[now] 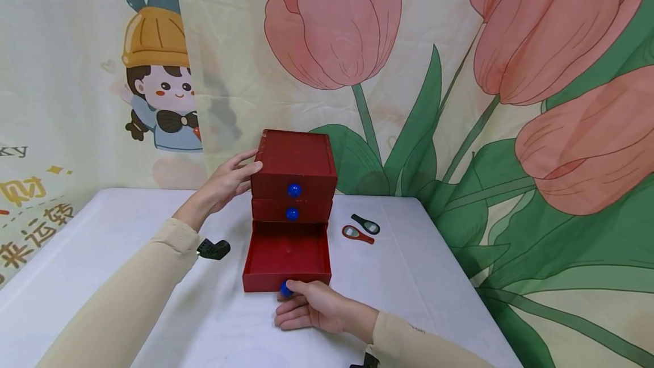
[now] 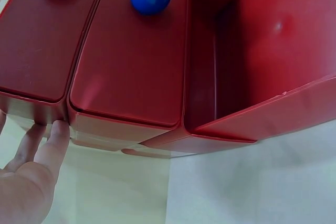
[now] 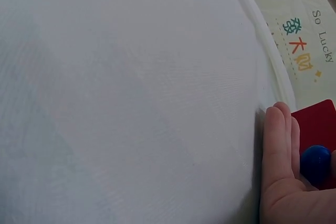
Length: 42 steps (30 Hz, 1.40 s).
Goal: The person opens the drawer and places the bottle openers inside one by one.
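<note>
A red chest of drawers [image 1: 296, 152] with blue ball knobs stands on the table. Its bottom drawer [image 1: 291, 249] is pulled far out toward me, while the upper two are pushed in. My left hand [image 1: 225, 183] rests against the chest's left side near the top, its fingers extended; in the left wrist view the fingertips [image 2: 60, 128] touch the side wall. Down at the drawer front, my right hand [image 1: 324, 305] pinches the bottom blue knob [image 1: 286, 289] between thumb and forefinger. The other right fingers lie stretched out below the knob.
Right of the chest lie two small handled things with oval grey windows, one black [image 1: 365, 224] and one red [image 1: 357, 234]. A white cloth covers the table [image 1: 409, 288]. Behind hangs a printed curtain [image 1: 230, 44] with tulips and a cartoon figure.
</note>
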Each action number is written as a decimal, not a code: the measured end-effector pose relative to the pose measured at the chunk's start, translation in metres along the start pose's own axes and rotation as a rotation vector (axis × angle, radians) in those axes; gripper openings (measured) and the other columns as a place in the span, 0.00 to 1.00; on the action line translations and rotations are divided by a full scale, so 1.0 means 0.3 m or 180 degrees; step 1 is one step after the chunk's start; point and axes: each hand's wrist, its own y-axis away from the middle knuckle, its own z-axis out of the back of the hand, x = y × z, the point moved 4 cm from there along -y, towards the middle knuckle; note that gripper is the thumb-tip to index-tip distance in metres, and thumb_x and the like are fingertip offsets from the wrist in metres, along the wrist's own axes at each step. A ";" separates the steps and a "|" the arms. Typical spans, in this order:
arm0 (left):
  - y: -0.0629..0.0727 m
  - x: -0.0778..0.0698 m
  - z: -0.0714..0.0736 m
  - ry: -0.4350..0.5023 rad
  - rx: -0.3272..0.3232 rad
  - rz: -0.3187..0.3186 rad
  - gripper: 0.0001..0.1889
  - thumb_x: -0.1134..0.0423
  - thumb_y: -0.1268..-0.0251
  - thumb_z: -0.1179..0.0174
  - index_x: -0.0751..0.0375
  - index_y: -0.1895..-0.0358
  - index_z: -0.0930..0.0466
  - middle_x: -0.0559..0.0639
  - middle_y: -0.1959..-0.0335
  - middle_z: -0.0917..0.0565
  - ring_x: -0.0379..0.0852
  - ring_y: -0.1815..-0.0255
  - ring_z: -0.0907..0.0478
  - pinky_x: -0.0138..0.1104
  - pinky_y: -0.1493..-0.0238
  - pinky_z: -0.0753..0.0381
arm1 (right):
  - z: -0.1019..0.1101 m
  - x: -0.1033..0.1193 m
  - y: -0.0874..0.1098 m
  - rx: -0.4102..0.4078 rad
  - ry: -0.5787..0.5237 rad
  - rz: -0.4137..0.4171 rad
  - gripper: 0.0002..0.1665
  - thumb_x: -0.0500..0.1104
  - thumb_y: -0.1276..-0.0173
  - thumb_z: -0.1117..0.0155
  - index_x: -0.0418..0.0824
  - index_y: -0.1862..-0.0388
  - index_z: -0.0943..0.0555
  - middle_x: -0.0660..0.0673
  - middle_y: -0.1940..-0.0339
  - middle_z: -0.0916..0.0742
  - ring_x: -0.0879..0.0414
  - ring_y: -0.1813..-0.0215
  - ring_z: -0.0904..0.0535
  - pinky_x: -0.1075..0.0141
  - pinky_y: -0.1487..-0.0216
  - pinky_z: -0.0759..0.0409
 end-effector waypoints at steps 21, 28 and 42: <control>0.008 -0.008 0.004 -0.0023 -0.0015 -0.0006 0.43 0.44 0.20 0.42 0.44 0.11 0.54 0.62 0.15 0.42 0.63 0.19 0.36 0.55 0.19 0.38 | 0.236 0.115 0.182 0.0084 0.1584 0.0213 0.24 0.50 0.18 0.38 0.37 0.34 0.17 0.41 0.47 0.10 0.46 0.48 0.11 0.54 0.43 0.11; 0.007 -0.013 0.003 -0.0013 0.0008 -0.0003 0.43 0.45 0.20 0.41 0.44 0.11 0.54 0.61 0.15 0.43 0.63 0.18 0.36 0.55 0.18 0.39 | 0.366 0.216 0.247 -0.0368 0.2270 0.0547 0.22 0.48 0.20 0.37 0.36 0.37 0.17 0.42 0.45 0.11 0.43 0.46 0.12 0.49 0.42 0.12; 0.004 -0.003 0.000 0.0026 -0.0002 0.0026 0.43 0.44 0.20 0.40 0.46 0.11 0.53 0.61 0.16 0.41 0.62 0.19 0.35 0.54 0.19 0.37 | 0.556 0.361 0.196 -0.1124 0.3880 0.1818 0.23 0.39 0.26 0.28 0.34 0.36 0.18 0.34 0.41 0.13 0.39 0.44 0.15 0.48 0.44 0.12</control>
